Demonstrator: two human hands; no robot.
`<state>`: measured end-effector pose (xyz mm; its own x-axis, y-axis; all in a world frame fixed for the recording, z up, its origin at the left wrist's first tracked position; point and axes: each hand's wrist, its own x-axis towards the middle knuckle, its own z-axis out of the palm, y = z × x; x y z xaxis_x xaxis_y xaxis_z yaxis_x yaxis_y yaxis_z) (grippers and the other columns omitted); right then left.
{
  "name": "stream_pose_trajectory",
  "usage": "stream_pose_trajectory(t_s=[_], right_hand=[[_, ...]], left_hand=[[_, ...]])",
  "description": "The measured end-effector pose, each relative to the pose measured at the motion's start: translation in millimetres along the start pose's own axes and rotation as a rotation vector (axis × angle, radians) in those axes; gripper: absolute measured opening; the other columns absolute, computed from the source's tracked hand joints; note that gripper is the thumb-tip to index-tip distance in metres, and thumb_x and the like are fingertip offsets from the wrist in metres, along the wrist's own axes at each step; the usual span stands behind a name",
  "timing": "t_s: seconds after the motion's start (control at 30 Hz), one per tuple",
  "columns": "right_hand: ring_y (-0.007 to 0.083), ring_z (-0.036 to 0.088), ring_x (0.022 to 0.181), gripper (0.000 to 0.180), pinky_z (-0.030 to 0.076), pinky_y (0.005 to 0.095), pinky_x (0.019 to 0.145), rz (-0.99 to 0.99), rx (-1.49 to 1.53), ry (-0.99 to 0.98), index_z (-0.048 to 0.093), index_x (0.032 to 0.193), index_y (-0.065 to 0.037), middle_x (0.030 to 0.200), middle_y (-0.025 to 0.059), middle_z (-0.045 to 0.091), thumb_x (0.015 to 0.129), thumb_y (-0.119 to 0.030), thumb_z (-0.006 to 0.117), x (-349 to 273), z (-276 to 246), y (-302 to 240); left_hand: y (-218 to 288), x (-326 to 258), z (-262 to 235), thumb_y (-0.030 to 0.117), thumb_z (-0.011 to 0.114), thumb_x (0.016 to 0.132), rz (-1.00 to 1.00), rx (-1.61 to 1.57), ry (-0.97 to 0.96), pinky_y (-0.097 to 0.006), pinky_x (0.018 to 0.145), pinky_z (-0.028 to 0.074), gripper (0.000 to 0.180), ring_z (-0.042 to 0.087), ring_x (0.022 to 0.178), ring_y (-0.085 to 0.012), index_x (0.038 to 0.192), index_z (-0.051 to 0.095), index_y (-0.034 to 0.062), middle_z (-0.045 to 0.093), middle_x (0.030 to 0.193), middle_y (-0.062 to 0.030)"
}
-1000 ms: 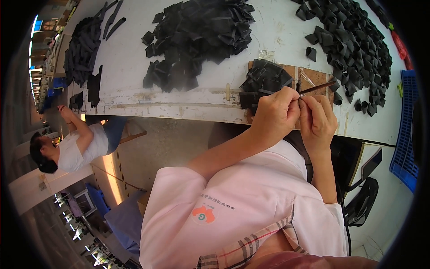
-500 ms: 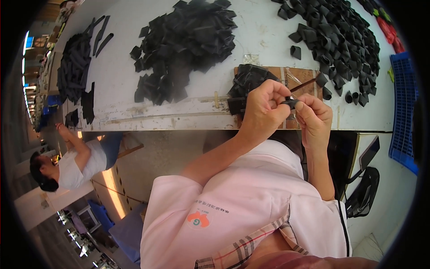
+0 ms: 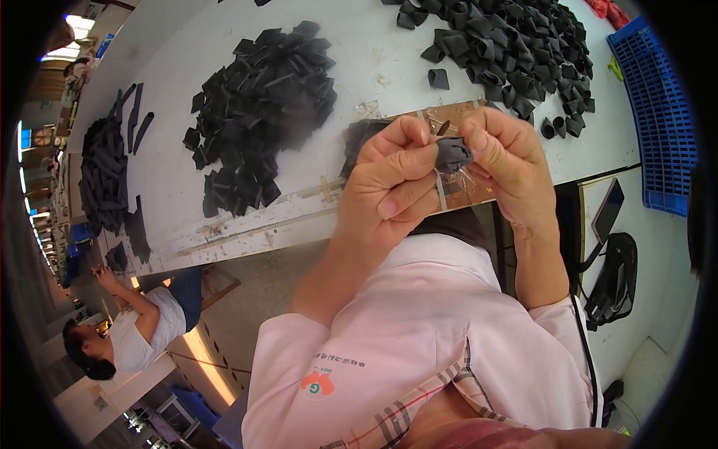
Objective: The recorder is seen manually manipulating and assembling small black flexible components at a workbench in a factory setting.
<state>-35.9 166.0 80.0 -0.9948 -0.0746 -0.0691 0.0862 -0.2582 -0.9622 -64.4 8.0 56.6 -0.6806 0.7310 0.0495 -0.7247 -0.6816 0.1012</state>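
Observation:
Between my hands is a small black folded fabric piece, its bunched face turned up. My left hand pinches its left side with thumb and fingers, the other fingers curled. On its right side, my right hand grips the edge between thumb and forefinger. Below them lies a brown board with pale strips across it, at the table's near edge. A small heap of black pieces on the board is partly covered by my left hand. The tip of a dark slim stick shows behind the fabric piece.
On the white table are a big pile of flat black pieces, a pile of looped black pieces and black strips at far left. A blue crate stands right. Another person sits at left.
My hands have come up nearer to the camera with the fabric piece, which now shows more of its face. The whole view has shifted and tilted a little.

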Motion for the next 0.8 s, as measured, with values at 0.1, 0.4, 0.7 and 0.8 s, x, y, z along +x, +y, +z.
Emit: stream_pose_trajectory(t_s=[0.1,0.4,0.7,0.8], right_hand=[[0.0011,0.033,0.050,0.027,0.025,0.0174,0.044,-0.029,0.004,-0.066,0.054,0.070,-0.004,0.056,-0.0067,0.042,0.084,-0.028,0.056,16,2,-6],[0.0023,0.030,0.048,0.032,0.023,0.0180,0.042,0.064,0.069,-0.124,0.051,0.066,-0.007,0.054,-0.0063,0.038,0.084,-0.032,0.056,28,-7,15],[0.0089,0.041,0.051,0.031,0.032,0.0215,0.046,-0.066,-0.310,-0.078,0.051,0.069,-0.002,0.057,-0.0015,0.044,0.083,-0.029,0.057,29,-14,16],[0.0153,0.047,0.056,0.032,0.038,0.0248,0.048,-0.358,-0.636,0.200,0.053,0.077,0.000,0.067,0.0048,0.051,0.079,-0.031,0.060,20,-11,13]], left_hand=[[7,9,5,-0.002,0.037,0.085,-0.061,-0.071,-0.074,-0.017,0.029,0.021,0.022,0.033,0.030,-0.0020,0.105,0.044,-0.0036,0.058,0.084,-0.0160],[12,13,-14,0.006,0.043,0.085,-0.046,-0.176,0.228,-0.016,0.031,0.019,0.014,0.028,0.031,-0.0017,0.096,0.052,0.0038,0.058,0.076,-0.0056],[-7,13,-10,0.004,0.051,0.083,0.314,0.706,0.269,-0.016,0.046,0.035,0.020,0.044,0.050,-0.0054,0.102,0.050,0.0014,0.055,0.077,-0.0083],[-7,16,-4,0.003,0.055,0.081,0.578,1.160,0.320,-0.019,0.067,0.042,0.030,0.053,0.075,-0.0097,0.110,0.048,0.0003,0.056,0.085,-0.0097]])
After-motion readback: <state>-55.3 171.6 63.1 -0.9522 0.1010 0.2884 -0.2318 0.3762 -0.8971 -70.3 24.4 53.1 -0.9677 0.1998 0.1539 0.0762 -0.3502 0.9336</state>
